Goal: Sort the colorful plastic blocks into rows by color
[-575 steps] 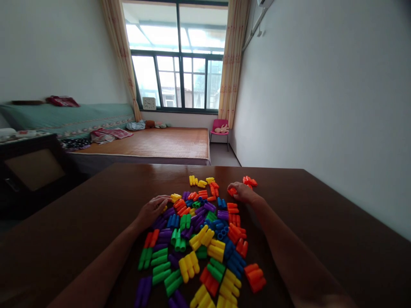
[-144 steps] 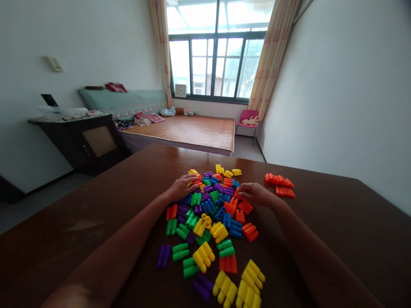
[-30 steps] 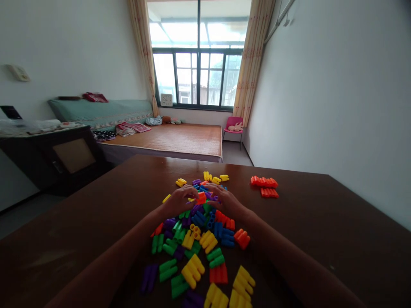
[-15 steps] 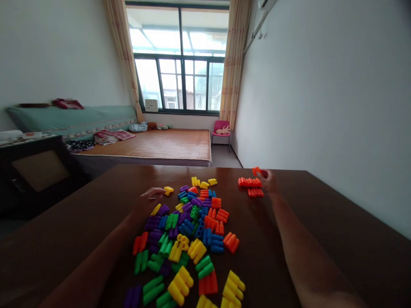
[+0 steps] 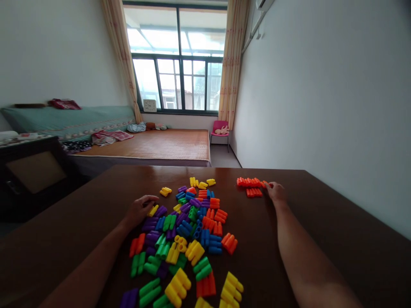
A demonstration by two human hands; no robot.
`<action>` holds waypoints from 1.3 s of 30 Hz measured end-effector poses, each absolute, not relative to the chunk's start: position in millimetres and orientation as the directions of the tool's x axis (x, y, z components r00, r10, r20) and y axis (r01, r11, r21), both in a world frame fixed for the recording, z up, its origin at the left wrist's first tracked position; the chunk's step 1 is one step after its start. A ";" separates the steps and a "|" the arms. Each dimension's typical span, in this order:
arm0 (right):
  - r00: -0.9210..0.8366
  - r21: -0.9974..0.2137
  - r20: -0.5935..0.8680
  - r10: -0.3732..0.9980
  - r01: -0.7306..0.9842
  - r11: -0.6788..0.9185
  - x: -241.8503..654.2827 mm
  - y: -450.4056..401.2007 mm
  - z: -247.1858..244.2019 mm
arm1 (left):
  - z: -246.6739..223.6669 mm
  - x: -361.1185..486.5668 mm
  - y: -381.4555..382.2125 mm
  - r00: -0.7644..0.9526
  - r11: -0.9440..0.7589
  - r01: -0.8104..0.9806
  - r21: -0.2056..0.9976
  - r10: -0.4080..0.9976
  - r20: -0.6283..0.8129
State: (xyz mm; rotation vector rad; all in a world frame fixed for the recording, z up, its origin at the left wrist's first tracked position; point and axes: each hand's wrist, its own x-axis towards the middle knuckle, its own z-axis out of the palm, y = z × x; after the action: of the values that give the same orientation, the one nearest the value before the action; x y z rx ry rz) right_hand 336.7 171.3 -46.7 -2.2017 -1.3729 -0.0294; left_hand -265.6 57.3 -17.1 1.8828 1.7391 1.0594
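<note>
My right hand (image 5: 276,191) pinches an orange plastic building block (image 5: 264,184) at the right end of a row of orange blocks (image 5: 248,182) on the table. A shorter orange row (image 5: 254,193) lies just in front of it. On the left, my left hand (image 5: 140,208) is low over the table with its fingers bent and apart, holding nothing that I can see. Beside its thumb lies a yellow block (image 5: 153,210); I cannot tell whether they touch. Another yellow block (image 5: 165,191) sits beyond the fingertips.
Between my arms spreads a loose heap of blue (image 5: 185,228), green (image 5: 169,222), purple (image 5: 150,223), yellow (image 5: 194,252) and orange blocks (image 5: 229,243). The brown table (image 5: 257,265) ends before a bed (image 5: 167,143). A pink chair (image 5: 220,127) stands by the window.
My right hand has lowered its orange block from above the rows to the right end of the longer one. My left hand has drawn back from the farther yellow block towards the nearer one.
</note>
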 end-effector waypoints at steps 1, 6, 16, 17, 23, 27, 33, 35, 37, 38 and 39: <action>0.468 -0.427 0.287 0.836 0.844 -0.325 336.4 170.7 -46.1 | -17.0 -265.9 57.3 -0.041 -0.172 0.688 0.705 0.961 0.274; 0.407 -0.452 0.307 0.860 0.858 -0.245 335.5 169.0 -44.6 | -15.4 -265.0 56.4 -0.011 -0.205 0.689 0.695 0.956 0.293; 0.465 -0.547 0.510 0.723 0.825 -0.145 349.8 179.3 -61.0 | 0.4 -255.6 55.4 -0.011 -0.269 0.623 0.734 0.936 0.352; 0.488 -0.564 0.520 0.701 0.813 -0.148 351.5 180.7 -62.3 | 5.5 -251.1 57.9 0.005 -0.289 0.611 0.736 0.932 0.362; 0.495 -0.583 0.642 0.586 0.811 -0.046 344.7 179.7 -56.6 | 36.7 -184.8 89.4 0.322 -0.459 0.744 0.485 0.883 0.342; 0.440 -0.561 0.693 0.572 0.827 0.044 330.9 176.6 -48.0 | 41.9 -133.8 116.4 0.250 -0.270 0.924 0.271 0.962 0.107; 0.394 -0.546 0.715 0.578 0.831 0.109 320.6 170.7 -36.1 | 33.0 -109.8 137.8 0.140 -0.145 0.969 0.199 0.989 0.038; 0.396 -0.548 0.723 0.567 0.828 0.121 313.3 167.5 -25.8 | 32.6 -110.1 136.7 0.141 -0.150 0.968 0.199 0.988 0.058; 0.382 -0.548 0.737 0.558 0.821 0.163 297.2 162.9 -9.8 | 34.7 -108.7 131.9 0.182 -0.210 0.946 0.246 0.974 0.134; 0.356 -0.551 0.738 0.573 0.809 0.206 285.1 159.7 -0.1 | 36.6 -106.3 128.5 0.217 -0.267 0.916 0.299 0.957 0.190; 0.312 -0.563 0.724 0.615 0.783 0.266 270.2 155.6 9.9 | 38.9 -102.7 124.8 0.255 -0.335 0.867 0.368 0.934 0.250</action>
State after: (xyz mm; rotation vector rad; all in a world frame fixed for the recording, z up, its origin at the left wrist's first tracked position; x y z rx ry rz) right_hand 270.2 155.6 9.9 -1.4269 -1.3798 -0.1836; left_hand -102.7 124.8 38.9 2.3610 1.7114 0.6435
